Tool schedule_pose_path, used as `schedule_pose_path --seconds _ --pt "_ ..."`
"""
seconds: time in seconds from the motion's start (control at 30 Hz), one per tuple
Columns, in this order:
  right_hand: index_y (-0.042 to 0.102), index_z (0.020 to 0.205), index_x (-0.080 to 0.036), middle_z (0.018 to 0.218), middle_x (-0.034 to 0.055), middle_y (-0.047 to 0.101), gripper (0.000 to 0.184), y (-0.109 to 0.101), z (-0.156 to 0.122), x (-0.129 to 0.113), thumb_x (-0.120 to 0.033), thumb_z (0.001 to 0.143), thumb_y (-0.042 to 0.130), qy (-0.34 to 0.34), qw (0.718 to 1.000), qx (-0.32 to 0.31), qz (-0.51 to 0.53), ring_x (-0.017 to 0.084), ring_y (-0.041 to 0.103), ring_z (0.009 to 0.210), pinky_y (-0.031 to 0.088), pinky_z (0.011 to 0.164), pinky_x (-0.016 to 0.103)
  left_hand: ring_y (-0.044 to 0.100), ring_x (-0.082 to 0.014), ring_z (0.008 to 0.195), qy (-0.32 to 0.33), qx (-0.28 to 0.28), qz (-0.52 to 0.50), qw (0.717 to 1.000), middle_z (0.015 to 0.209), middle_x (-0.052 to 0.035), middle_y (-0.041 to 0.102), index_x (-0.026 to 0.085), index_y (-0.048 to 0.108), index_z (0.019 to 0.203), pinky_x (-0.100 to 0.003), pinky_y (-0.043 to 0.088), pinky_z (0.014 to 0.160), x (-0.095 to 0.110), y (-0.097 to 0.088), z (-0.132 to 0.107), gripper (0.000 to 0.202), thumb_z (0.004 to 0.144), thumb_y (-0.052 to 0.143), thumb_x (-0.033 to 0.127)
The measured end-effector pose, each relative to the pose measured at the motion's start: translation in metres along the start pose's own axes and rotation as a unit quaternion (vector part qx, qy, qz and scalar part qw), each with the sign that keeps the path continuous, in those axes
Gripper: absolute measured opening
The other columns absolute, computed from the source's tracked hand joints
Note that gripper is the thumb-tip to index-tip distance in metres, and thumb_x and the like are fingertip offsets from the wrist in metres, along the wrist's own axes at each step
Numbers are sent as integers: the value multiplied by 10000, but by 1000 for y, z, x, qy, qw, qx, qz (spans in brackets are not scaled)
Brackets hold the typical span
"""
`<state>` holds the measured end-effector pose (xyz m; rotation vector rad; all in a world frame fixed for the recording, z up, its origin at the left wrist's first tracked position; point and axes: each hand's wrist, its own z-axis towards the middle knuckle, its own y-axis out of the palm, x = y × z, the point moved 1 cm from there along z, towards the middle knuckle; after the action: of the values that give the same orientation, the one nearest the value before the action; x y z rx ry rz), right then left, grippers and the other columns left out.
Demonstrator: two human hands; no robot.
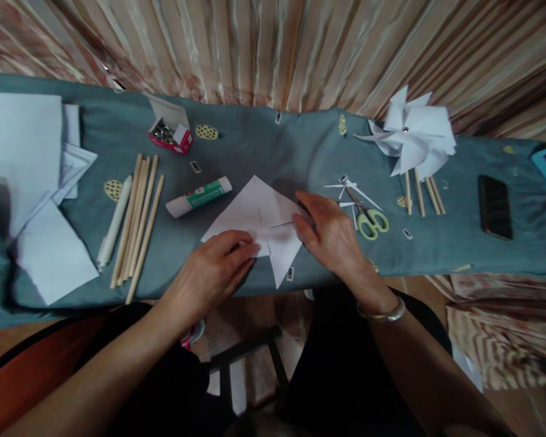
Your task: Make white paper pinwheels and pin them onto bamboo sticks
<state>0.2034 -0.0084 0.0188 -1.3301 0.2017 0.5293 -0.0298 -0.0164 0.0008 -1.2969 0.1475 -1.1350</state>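
Observation:
A white paper square [250, 209] with slits cut in from its corners lies on the cloth in front of me, one pointed flap standing out toward me. My left hand [216, 261] has its fingers curled together at the near left side, gripping the paper there. At the right corner, my right hand [330, 230] holds the paper between thumb and fingers; its fingertips partly cover that corner. Just right of it are green-handled scissors [372, 223] among thin paper scraps [364, 193]. A glue stick [200, 196] lies beyond the left hand.
Wooden sticks [139, 224] and a white pen [115, 221] lie left, near paper sheets [22, 145]. An open red box [170, 133] holds metal pins. Finished paper pinwheels [414, 133] lie at the right, beside a black phone [495, 206]. A curtain [264, 54] hangs behind the table.

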Motion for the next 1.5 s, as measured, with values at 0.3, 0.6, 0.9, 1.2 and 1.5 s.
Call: schedule_pose_path --seconds 0.3,0.6,0.9,1.2,1.5 --pt "681 1082 -147 754 31 729 309 -13 -20 12 -272 808 613 174 966 -46 188 149 631 617 483 600 283 637 -242 988 8 -4 -8 1000 1136 -111 646 211 655 1053 -441 575 848 -4 -8 5 181 901 558 199" --pt "574 1240 -132 683 2 708 481 -28 -46 5 -279 791 663 198 954 -132 180 131 574 513 413 488 246 533 -292 1142 38 -1 67 997 1294 -104 560 238 594 1165 -526 489 935 0 -17 14 261 907 550 234" --pt "684 1072 -144 1019 105 730 236 -35 -45 2 -171 888 539 -17 997 -64 36 243 669 953 521 872 407 612 -221 872 94 -53 68 992 953 -93 650 131 605 1092 -353 553 738 35 11 3 202 920 556 225" --pt "701 1103 -249 1189 49 688 329 -31 -51 9 -109 817 617 38 955 -128 265 199 640 1111 524 937 360 615 -178 802 102 -16 45 994 905 -74 670 104 606 1068 -302 566 681 33 6 -1 165 921 547 148" --pt "744 869 -233 1064 45 709 83 -15 -36 0 -208 842 669 65 934 -101 338 181 665 1011 513 925 360 607 -177 772 89 -45 59 993 862 -70 665 96 641 1030 -295 562 650 40 5 3 170 937 513 158"
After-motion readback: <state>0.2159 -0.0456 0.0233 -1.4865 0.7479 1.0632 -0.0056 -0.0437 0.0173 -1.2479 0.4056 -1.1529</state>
